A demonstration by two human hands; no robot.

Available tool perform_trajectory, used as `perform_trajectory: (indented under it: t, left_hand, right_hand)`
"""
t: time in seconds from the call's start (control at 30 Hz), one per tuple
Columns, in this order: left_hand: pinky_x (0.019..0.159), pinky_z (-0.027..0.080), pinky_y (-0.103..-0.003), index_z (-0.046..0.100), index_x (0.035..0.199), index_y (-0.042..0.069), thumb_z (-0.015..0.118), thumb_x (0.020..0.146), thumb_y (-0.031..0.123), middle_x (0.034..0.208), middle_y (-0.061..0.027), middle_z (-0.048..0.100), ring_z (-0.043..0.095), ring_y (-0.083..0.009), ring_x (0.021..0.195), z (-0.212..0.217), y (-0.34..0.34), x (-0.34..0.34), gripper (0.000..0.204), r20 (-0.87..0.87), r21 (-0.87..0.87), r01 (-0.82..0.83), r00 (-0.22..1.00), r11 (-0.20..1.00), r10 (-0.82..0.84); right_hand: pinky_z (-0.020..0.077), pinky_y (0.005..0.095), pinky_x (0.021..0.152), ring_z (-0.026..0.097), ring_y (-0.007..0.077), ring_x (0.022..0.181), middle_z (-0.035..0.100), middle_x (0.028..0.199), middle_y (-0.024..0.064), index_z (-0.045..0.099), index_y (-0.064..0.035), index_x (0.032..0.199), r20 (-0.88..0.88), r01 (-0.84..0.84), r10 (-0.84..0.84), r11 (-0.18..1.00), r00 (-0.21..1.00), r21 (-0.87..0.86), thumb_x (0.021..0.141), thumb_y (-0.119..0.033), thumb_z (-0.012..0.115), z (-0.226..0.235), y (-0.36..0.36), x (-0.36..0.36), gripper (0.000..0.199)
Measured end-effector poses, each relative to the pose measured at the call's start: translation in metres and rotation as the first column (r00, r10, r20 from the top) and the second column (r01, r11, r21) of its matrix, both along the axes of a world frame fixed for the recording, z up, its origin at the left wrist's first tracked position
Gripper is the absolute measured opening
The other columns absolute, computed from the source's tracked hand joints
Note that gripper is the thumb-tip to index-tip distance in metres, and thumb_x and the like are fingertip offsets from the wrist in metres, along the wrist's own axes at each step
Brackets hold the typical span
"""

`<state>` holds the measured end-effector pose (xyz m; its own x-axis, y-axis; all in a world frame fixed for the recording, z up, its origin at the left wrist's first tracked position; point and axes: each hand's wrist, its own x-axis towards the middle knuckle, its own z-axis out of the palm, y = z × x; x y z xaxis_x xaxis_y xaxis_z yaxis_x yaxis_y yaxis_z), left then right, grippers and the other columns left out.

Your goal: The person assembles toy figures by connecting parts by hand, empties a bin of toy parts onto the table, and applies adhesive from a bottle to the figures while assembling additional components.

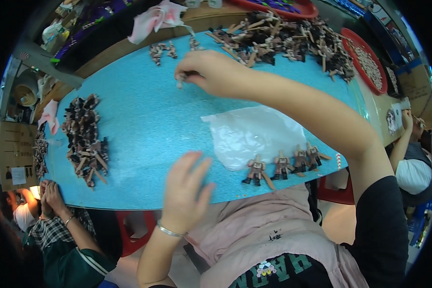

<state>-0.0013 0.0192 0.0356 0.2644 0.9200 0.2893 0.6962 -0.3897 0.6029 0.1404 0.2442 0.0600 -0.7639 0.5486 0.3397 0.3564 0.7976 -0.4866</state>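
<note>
I see the right hand pinching a small pale part, whose long axis runs roughly toward the left hand. The left hand, spread and without visible load, is well apart from this part.

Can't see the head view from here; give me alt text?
The right hand pinches a small pale piece over a blue tabletop; the left hand is open and looks empty. Four small figures lie along the near edge by a translucent plastic sheet, with a large jumbled heap at the far side.
</note>
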Motion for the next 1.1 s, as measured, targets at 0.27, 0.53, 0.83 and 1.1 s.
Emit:
perform_trajectory:
  t: [0.27,0.53,0.83,1.1]
  left_hand:
    - [0.102,0.034,-0.046,0.042,0.134,0.002,0.068,0.071,0.008,0.134,-0.0215,0.043,0.043,-0.0370,0.122,-0.002,0.006,0.069,0.069,0.002,-0.071,0.283,0.959,0.957,-0.283]
    - [0.099,0.037,-0.045,0.043,0.130,0.000,0.071,0.068,0.006,0.126,-0.0187,0.050,0.048,-0.0366,0.116,-0.006,-0.001,0.070,0.068,-0.024,-0.051,0.211,0.977,0.976,-0.212]
    - [0.091,0.047,-0.040,0.048,0.127,-0.001,0.077,0.067,0.006,0.119,-0.0170,0.058,0.057,-0.0342,0.106,-0.013,-0.029,0.054,0.066,0.186,-0.131,0.056,0.982,0.990,-0.031]
    - [0.087,0.049,-0.035,0.049,0.126,-0.001,0.080,0.069,0.014,0.115,-0.0171,0.059,0.060,-0.0287,0.100,0.004,-0.060,0.050,0.066,0.338,-0.335,0.033,0.937,0.942,0.087]
  right_hand:
    - [0.0498,0.0380,0.074,0.063,0.0301,0.084,0.065,0.087,0.0139,0.064,-0.0004,0.100,0.095,0.239,-0.223,0.945,0.970,-0.225,0.080,-0.003,0.064,0.003,-0.106,0.132,0.020]
    - [0.0464,0.0378,0.073,0.057,0.0295,0.086,0.059,0.086,0.0118,0.063,-0.0015,0.089,0.053,0.237,-0.232,0.963,0.971,-0.131,0.078,-0.004,0.066,-0.017,-0.110,0.130,0.012]
    - [0.0477,0.0300,0.071,0.059,0.0197,0.078,0.062,0.087,0.0092,0.060,0.0013,0.099,-0.086,0.272,-0.393,0.762,0.916,-0.588,0.087,-0.004,0.056,0.008,-0.137,0.131,0.013]
    - [0.0461,0.0255,0.076,0.056,0.0126,0.087,0.058,0.098,0.0088,0.057,0.0023,0.118,-0.164,-0.004,-0.363,0.403,0.917,-0.915,0.093,-0.006,0.049,0.008,-0.216,0.121,0.028]
